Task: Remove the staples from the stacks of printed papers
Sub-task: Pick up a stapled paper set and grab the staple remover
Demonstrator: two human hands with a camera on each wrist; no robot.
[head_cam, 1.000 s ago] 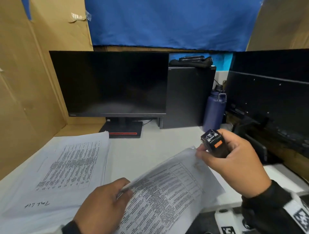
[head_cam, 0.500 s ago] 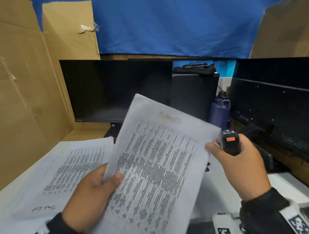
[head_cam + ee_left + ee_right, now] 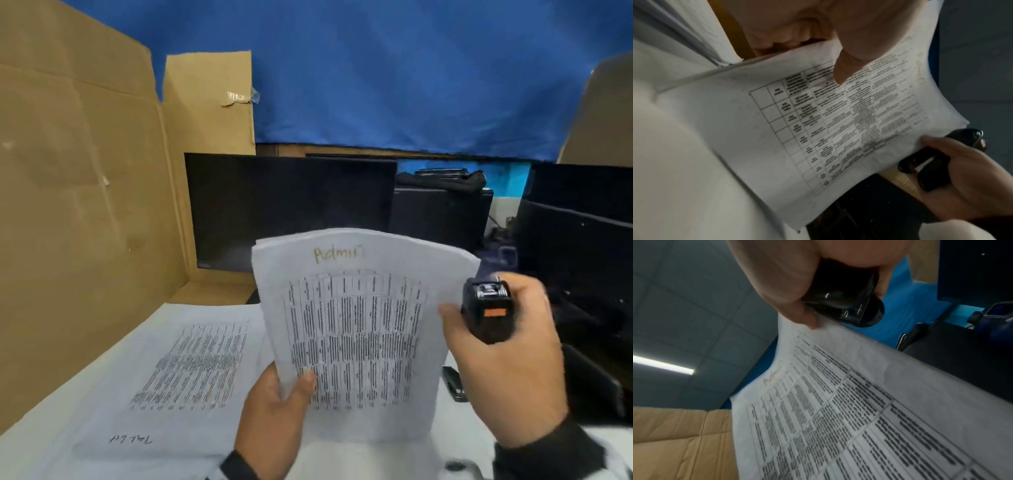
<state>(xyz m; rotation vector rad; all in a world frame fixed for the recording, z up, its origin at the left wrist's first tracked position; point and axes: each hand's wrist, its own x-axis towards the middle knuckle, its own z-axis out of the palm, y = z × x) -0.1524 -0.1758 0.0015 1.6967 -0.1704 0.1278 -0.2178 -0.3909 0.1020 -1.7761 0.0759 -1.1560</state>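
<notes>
Head view: the left hand [image 3: 274,411] pinches the lower left edge of a stack of printed papers [image 3: 359,335], held upright above the desk [image 3: 376,459], long axis near vertical, the handwritten heading at the top. The right hand [image 3: 507,349], fingers curled round a black staple remover [image 3: 488,310] pointing up, touches the stack's right edge with its thumb. Another stack [image 3: 185,370] lies flat to the left.
</notes>
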